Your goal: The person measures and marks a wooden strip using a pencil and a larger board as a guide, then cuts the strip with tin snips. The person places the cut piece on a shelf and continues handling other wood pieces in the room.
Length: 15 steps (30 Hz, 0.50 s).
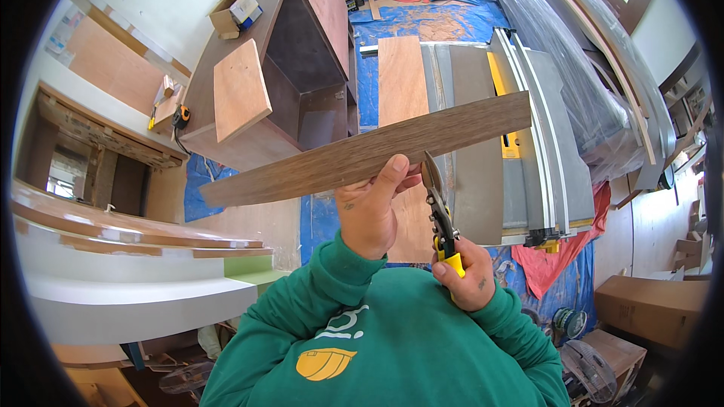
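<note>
Left fingers [392, 172] pinch a wood-grain strip [354, 155] — likely light, bendy, best held mid-length — right fingers [451, 279] grip snips [443, 220].

Both arms are bent at the elbow, green sleeves reaching the wrists. The left arm [302, 301] angles up and inward; the left grip [371, 215] is raised, thumb pointing up, fingers partly hidden beyond it. The right arm [524, 339] slants up and leftward, its grip [471, 275] lower, fingers curled closed and thumb laid forward.
</note>
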Available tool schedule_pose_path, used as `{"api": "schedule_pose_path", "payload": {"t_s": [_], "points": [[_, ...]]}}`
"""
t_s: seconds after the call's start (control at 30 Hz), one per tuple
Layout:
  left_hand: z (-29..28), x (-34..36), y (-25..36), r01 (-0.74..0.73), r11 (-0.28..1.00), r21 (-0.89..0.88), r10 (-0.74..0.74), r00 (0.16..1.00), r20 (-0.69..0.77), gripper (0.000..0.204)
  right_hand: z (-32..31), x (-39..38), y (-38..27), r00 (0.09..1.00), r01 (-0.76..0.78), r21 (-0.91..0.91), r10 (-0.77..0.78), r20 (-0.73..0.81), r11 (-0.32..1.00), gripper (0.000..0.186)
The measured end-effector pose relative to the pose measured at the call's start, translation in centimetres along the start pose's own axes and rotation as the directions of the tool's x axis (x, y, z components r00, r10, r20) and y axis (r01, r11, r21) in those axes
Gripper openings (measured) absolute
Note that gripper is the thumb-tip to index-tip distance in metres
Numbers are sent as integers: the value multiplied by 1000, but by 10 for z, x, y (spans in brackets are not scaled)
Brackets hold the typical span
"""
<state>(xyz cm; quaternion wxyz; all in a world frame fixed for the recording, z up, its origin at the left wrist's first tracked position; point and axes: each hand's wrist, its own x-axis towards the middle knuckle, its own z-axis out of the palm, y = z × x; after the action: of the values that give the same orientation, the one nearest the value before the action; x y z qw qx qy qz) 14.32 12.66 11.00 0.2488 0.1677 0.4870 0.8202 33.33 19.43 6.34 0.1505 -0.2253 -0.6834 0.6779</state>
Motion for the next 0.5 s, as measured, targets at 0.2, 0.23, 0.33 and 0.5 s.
{"api": "schedule_pose_path", "payload": {"t_s": [0.2, 0.23, 0.33, 0.5], "points": [[0, -1, 6, -47, 999, 28, 46, 998, 38, 17, 0, 0, -8, 1000, 25, -12, -24, 9, 1000, 34], [1, -1, 6, -55, 998, 32, 54, 998, 36, 17, 0, 0, -9, 1000, 24, -13, -23, 10, 1000, 33], [1, -1, 7, -65, 997, 30, 64, 997, 34, 17, 0, 0, -11, 1000, 21, -10, -21, 14, 1000, 34], [2, -1, 7, -102, 993, 51, 99, 993, 64, 19, 0, 1, -13, 999, 15, 18, -15, 34, 1000, 36]]}}
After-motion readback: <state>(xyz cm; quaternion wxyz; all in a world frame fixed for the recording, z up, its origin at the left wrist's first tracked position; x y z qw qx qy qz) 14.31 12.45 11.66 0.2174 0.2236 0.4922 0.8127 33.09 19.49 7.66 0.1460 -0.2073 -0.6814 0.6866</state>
